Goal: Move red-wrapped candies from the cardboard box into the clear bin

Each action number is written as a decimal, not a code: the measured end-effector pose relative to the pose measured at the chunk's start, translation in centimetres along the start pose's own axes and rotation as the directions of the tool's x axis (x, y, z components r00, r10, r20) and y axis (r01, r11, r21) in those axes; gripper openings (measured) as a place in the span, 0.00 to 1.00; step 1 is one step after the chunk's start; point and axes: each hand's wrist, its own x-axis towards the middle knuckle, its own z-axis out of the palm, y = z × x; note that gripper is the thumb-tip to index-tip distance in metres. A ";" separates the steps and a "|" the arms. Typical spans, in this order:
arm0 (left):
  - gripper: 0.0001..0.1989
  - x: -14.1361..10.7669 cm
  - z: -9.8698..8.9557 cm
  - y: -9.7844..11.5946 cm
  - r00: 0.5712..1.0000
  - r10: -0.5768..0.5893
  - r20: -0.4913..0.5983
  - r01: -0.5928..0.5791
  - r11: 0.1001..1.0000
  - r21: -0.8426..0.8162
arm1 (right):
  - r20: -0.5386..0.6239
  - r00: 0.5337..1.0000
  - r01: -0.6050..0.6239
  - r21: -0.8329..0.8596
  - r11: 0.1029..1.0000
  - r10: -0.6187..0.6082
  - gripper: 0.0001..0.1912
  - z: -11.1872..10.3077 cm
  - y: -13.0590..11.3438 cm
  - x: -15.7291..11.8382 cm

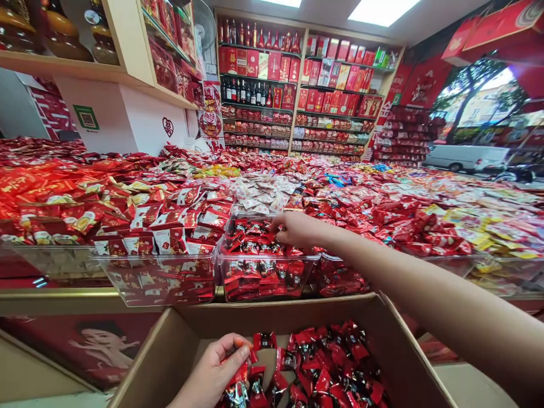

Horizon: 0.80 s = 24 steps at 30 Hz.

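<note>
An open cardboard box (pixel 419 362) stands in front of me with a heap of red-and-black wrapped candies (pixel 318 362) in it. Inside the box, at its left, my left hand (pixel 216 365) is closed around several of these candies, the thumb pressed on top. My right hand (pixel 297 229) reaches over the clear plastic bin (pixel 267 262) behind the box, which holds the same kind of candies (pixel 250 246). Its fingers are curled together just above the candies at the bin's right side. Whatever may lie between those fingertips is hidden.
Clear bins heaped with other wrapped sweets adjoin on both sides, such as red-and-white packets (pixel 170 238) and yellow packets (pixel 480 226). White packets (pixel 263 192) lie behind. Shelves (pixel 297 85) of bottles and red boxes line the back wall. A cabinet (pixel 127 56) overhangs at upper left.
</note>
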 end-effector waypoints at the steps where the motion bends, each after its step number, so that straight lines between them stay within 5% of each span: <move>1: 0.08 0.0 -0.1 -0.1 1.000 0.001 0.011 -0.001 1.000 -0.001 | 0.036 0.999 -0.036 -0.024 0.999 0.036 0.14 0.2 0.1 0.5; 9: 0.09 0.1 -0.1 -0.6 0.999 -0.008 0.034 0.007 1.000 0.020 | 0.386 0.913 -0.093 -0.121 0.988 0.133 0.14 0.7 -0.2 1.1; 13: 0.09 -0.1 0.1 -0.4 0.999 -0.018 0.040 0.018 1.000 0.008 | 0.451 0.877 -0.051 -0.260 0.964 0.168 0.12 1.2 -1.2 1.3; 20: 0.10 0.1 0.4 -0.5 0.997 -0.063 0.034 0.068 0.988 -0.138 | 0.389 0.909 0.001 -0.355 0.935 0.147 0.09 1.2 -1.7 2.2; 24: 0.12 0.6 0.0 -1.2 0.997 -0.067 0.029 0.072 0.977 -0.199 | 0.150 0.980 -0.073 -0.343 0.937 0.131 0.13 0.4 -1.5 1.0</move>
